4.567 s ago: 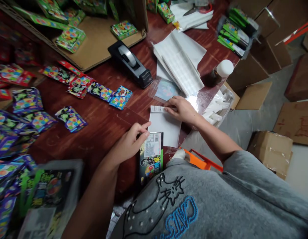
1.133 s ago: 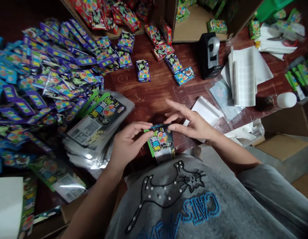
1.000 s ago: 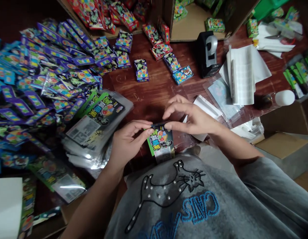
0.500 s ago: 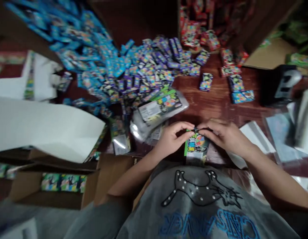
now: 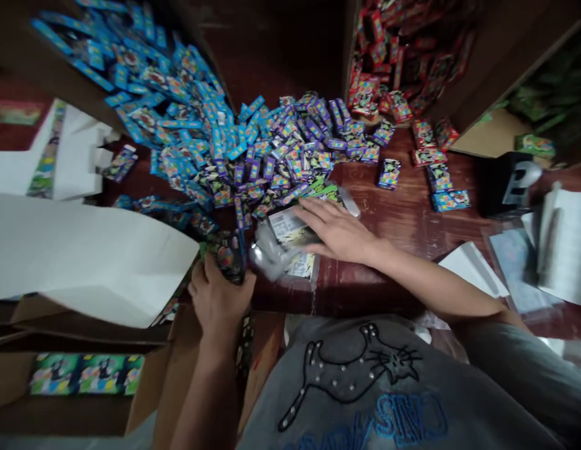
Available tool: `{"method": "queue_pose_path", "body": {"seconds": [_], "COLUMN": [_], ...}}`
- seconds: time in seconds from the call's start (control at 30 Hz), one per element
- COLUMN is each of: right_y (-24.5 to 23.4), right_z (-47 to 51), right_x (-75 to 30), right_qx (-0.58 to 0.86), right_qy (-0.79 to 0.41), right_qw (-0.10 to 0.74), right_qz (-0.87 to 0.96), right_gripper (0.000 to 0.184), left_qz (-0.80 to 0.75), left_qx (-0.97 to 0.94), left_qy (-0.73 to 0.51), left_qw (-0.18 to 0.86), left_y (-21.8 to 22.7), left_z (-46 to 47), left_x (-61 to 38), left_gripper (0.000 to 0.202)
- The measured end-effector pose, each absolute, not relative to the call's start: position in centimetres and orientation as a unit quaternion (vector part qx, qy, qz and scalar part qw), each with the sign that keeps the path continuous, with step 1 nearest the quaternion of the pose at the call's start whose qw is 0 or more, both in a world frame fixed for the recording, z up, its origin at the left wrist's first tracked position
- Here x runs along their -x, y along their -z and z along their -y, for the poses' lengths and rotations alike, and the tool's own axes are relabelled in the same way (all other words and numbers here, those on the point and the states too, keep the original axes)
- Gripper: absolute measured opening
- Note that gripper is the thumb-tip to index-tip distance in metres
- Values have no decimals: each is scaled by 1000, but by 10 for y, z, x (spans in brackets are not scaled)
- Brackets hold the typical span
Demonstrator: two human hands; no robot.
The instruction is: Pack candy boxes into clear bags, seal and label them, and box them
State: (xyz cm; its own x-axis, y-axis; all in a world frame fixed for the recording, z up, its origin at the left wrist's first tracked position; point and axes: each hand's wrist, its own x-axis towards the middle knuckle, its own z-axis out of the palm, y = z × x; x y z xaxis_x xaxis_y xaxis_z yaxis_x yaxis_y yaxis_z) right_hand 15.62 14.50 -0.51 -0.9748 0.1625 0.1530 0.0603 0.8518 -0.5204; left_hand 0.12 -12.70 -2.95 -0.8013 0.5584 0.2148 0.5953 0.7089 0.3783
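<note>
My left hand [image 5: 219, 290] is closed around a dark printed packet [image 5: 230, 255] at the table's front edge, with the thumb on its right side and the fingers on its left. To the right, my right hand [image 5: 337, 231] lies with fingers stretched out over a stack of clear plastic packets [image 5: 283, 228] with black, green and white printed cards. The fingertips touch the top packet. Behind both hands spreads a heap of small purple boxes [image 5: 290, 134], mixing on its left with small blue boxes [image 5: 177, 134].
A carton of red boxes [image 5: 365, 94] stands at the back. Loose boxes, a black holder [image 5: 499, 187] and plastic bags [image 5: 520, 262] lie at right. A curled white sheet [image 5: 93, 250] hangs over the left side, above an open carton [image 5: 144, 390] holding green boxes.
Both hands have left the packet they were pinching together in front of my shirt. My left hand has moved left with a packet in it; my right hand has moved onto the stack.
</note>
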Motion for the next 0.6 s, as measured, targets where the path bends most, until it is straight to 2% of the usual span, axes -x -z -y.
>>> {"method": "queue_pose_path", "body": {"seconds": [0.03,0.13,0.27,0.33,0.47,0.53,0.6], "right_y": [15,38,51,50,43,39,35], "right_z": [-153,-169,-175,-179,-191,-193,-192], "right_x": [-171,-208,-224,-230,-254,-268,-277], "right_qx": [58,38,-15,-6,96,147,177], "right_qy": [-215,-94,-13,-5,-57,-99,-135], "right_qw": [76,70,160,187,198,199,196], "right_qz": [972,992,987,982,974,964,955], "right_gripper": [71,40,34,34,30,28,28], "left_qz": [917,873,785,773,786,790,794], "left_qx": [334,434,583,613,614,610,606], "left_qy": [212,208,209,157,9,-12,14], "left_qw": [49,75,-2,-44,-67,-57,-37], "left_y": [32,25,9,7,11,13,13], "left_z": [125,95,15,-25,-74,-84,-90], "left_x": [2,-9,-44,-52,-46,-38,-29], "left_gripper": [81,72,57,60,87,94,90]}}
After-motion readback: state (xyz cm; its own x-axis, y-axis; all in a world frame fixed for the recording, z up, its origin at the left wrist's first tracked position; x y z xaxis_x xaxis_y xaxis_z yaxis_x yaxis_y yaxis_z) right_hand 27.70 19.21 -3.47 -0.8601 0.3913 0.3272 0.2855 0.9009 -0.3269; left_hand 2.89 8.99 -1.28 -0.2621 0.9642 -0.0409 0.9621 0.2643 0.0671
